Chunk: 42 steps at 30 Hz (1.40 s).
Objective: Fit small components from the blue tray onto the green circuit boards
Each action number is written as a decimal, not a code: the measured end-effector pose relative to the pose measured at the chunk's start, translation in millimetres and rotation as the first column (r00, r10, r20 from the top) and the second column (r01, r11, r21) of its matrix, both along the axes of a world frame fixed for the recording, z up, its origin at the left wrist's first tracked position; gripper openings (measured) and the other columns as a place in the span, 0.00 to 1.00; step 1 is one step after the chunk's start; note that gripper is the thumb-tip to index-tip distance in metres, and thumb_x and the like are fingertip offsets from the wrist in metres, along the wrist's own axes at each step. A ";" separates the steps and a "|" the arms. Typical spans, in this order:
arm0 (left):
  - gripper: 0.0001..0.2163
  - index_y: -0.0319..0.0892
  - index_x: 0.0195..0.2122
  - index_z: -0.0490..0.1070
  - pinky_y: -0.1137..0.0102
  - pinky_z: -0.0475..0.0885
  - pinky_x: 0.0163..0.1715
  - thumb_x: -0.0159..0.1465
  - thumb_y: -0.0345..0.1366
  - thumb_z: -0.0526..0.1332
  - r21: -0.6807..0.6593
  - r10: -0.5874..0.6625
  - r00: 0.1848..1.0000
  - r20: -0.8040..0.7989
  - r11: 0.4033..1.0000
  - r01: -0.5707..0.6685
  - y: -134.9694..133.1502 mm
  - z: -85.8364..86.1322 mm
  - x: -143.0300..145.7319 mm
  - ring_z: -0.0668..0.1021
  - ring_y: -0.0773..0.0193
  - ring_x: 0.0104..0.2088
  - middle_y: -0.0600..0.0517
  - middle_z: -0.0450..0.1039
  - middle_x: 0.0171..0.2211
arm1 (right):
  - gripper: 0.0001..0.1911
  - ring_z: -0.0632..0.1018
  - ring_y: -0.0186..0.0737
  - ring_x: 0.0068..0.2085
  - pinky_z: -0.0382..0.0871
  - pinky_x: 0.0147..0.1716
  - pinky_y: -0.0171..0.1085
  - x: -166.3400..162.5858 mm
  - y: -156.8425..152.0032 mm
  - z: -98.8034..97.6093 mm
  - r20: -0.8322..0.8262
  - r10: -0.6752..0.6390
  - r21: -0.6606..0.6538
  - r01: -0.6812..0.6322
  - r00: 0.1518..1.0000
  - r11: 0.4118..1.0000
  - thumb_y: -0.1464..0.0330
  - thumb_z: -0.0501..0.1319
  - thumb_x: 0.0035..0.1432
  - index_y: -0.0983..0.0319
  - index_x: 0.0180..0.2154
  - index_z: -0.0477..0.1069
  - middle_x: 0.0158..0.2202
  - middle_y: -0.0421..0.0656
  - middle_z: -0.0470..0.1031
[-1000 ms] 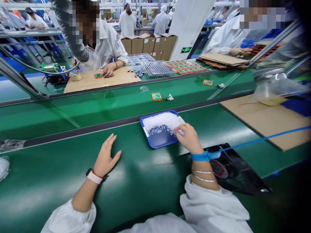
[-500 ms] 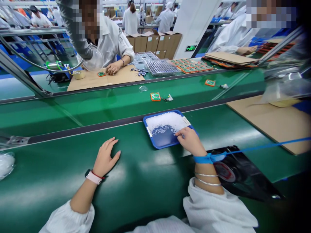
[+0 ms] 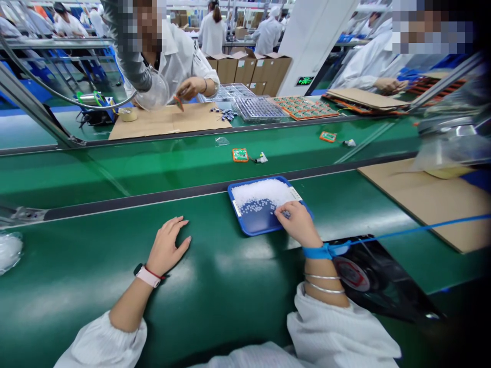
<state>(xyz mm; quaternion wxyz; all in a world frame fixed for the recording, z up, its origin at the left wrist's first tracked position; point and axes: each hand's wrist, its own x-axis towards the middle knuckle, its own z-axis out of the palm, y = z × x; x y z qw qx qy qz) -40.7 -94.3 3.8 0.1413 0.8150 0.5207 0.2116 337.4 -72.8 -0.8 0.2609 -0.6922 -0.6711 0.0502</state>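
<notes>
A blue tray [image 3: 251, 226] lies on the green tabletop, with many small white plastic pieces [image 3: 264, 190] heaped toward its far side. Over the tray's near right part is my right hand [image 3: 299, 222], thumb and fingers pinched together; whatever is between the fingertips is too small to make out. A blue wrist strap [image 3: 320, 251] with a cord circles that wrist. To the left of the tray, my left hand [image 3: 166, 248] rests on the tabletop with fingers stretched and apart, holding nothing.
Beyond a dark rail, a green conveyor carries orange-edged circuit boards [image 3: 240, 155] and small connectors [image 3: 261, 158]. A co-worker's hand [image 3: 192, 88] holds a board opposite. Cardboard [image 3: 429, 199] and a black fan-like object [image 3: 356, 273] lie right; a clear plastic bag [image 3: 9, 251] lies left.
The boards on the conveyor have shifted slightly left. Across from me, the co-worker has lifted a board off the cardboard. My hands have hardly moved.
</notes>
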 end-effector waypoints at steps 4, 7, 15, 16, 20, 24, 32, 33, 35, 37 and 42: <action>0.17 0.43 0.51 0.63 0.54 0.62 0.53 0.62 0.41 0.54 0.005 0.003 1.000 0.002 1.000 -0.003 -0.2 -0.8 0.6 0.64 0.53 0.56 0.45 0.64 0.55 | 0.06 0.71 0.43 0.35 0.64 0.39 0.41 -0.1 4.3 -7.3 0.005 0.038 0.017 -0.038 0.999 0.999 0.69 0.57 0.50 0.62 0.24 0.70 0.29 0.46 0.69; 0.17 0.44 0.51 0.63 0.54 0.63 0.53 0.62 0.41 0.55 -0.009 0.013 1.000 0.025 1.000 -0.013 1.3 -0.9 1.1 0.65 0.53 0.56 0.45 0.64 0.54 | 0.06 0.70 0.44 0.34 0.64 0.39 0.42 0.2 5.9 -10.7 0.019 0.052 0.009 -0.052 0.998 0.999 0.70 0.56 0.50 0.62 0.23 0.69 0.28 0.46 0.69; 0.19 0.42 0.53 0.61 0.59 0.64 0.53 0.62 0.41 0.56 0.058 0.054 0.963 0.265 0.996 -0.072 30.0 -1.4 1.0 0.68 0.57 0.53 0.45 0.66 0.52 | 0.08 0.71 0.45 0.34 0.64 0.39 0.44 4.4 7.0 -13.8 0.037 0.114 -0.019 -0.114 0.993 0.993 0.69 0.55 0.50 0.62 0.22 0.68 0.29 0.48 0.69; 0.21 0.42 0.54 0.59 0.60 0.64 0.53 0.61 0.42 0.57 0.071 0.070 0.958 0.278 0.993 -0.094 34.8 -1.7 1.7 0.68 0.57 0.53 0.45 0.65 0.53 | 0.08 0.71 0.45 0.34 0.64 0.38 0.44 5.2 7.5 -14.6 0.041 0.116 -0.025 -0.115 0.992 0.993 0.69 0.55 0.50 0.62 0.22 0.67 0.29 0.48 0.69; 0.32 0.41 0.57 0.54 0.59 0.61 0.55 0.55 0.47 0.63 0.099 0.011 0.976 0.219 0.995 -0.034 52.1 -3.9 9.2 0.65 0.54 0.55 0.43 0.62 0.56 | 0.08 0.71 0.46 0.34 0.64 0.38 0.44 7.4 8.4 -18.8 0.077 0.115 -0.036 -0.113 0.990 0.993 0.69 0.55 0.50 0.62 0.21 0.67 0.29 0.48 0.70; 0.37 0.41 0.59 0.53 0.55 0.57 0.57 0.51 0.48 0.66 0.085 -0.095 0.994 0.054 0.992 0.091 69.5 -7.5 21.8 0.59 0.49 0.60 0.42 0.56 0.60 | 0.09 0.71 0.45 0.35 0.64 0.38 0.44 9.0 7.6 -22.0 0.095 0.120 -0.025 -0.118 0.988 0.993 0.69 0.54 0.51 0.61 0.21 0.66 0.29 0.48 0.70; 0.32 0.42 0.56 0.58 0.60 0.64 0.50 0.52 0.46 0.66 0.064 -0.165 0.982 0.094 0.985 0.159 81.5 -4.6 30.3 0.69 0.52 0.51 0.44 0.66 0.52 | 0.06 0.70 0.47 0.42 0.63 0.43 0.48 -25.7 0.1 14.6 -0.066 0.182 0.193 -0.167 0.981 0.967 0.69 0.54 0.54 0.61 0.27 0.66 0.36 0.49 0.67; 0.33 0.41 0.56 0.59 0.60 0.64 0.50 0.52 0.46 0.66 0.056 -0.178 0.979 0.102 0.983 0.173 77.0 -4.1 30.1 0.69 0.52 0.50 0.44 0.66 0.52 | 0.05 0.70 0.47 0.43 0.63 0.45 0.47 -40.6 -3.3 22.0 -0.137 0.231 0.235 -0.195 0.963 0.952 0.68 0.54 0.55 0.61 0.29 0.66 0.37 0.48 0.66; 0.33 0.41 0.56 0.59 0.60 0.64 0.49 0.51 0.47 0.66 0.035 -0.207 0.973 0.103 0.978 0.204 63.7 -3.4 29.3 0.69 0.52 0.49 0.44 0.67 0.51 | 0.04 0.70 0.44 0.44 0.63 0.45 0.46 -75.6 -11.3 32.2 -0.284 0.357 0.269 -0.284 0.890 0.920 0.69 0.54 0.57 0.60 0.31 0.65 0.39 0.47 0.66; 0.33 0.40 0.55 0.60 0.60 0.64 0.48 0.51 0.48 0.66 0.014 -0.237 0.967 0.090 0.971 0.237 46.2 -2.6 27.9 0.69 0.52 0.48 0.44 0.67 0.50 | 0.04 0.70 0.42 0.44 0.64 0.45 0.44 -110.9 -18.9 33.3 -0.378 0.475 0.242 -0.411 0.794 0.879 0.69 0.53 0.58 0.59 0.30 0.64 0.39 0.46 0.66; 0.30 0.42 0.52 0.64 0.58 0.63 0.47 0.50 0.49 0.66 -0.044 -0.271 0.960 0.066 0.961 0.274 4.5 2.4 25.3 0.68 0.52 0.46 0.46 0.68 0.46 | 0.05 0.69 0.41 0.45 0.64 0.46 0.44 -159.1 -23.9 8.3 -0.504 0.541 0.127 -0.562 0.673 0.817 0.71 0.52 0.59 0.60 0.30 0.63 0.40 0.46 0.65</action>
